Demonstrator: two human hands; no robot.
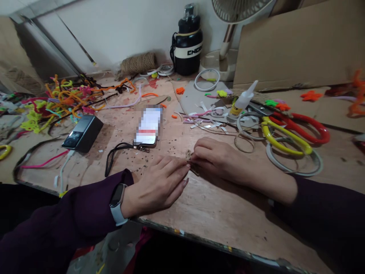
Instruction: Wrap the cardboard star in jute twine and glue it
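A small looped piece of brown twine sits between my two hands, low over the wooden table. My left hand pinches its left side with the fingertips, the other fingers held close together. From the right, my right hand has its fingers closed on the same twine, and they cover much of it. Beyond my left hand lies a phone with a lit screen and a black wrist strap.
Scissors with red and yellow handles lie on white rings at the right. A glue bottle leans nearby. Colourful pipe cleaners are heaped at the left, past a grey box-shaped device. Twine spool, black bottle and fan stand behind.
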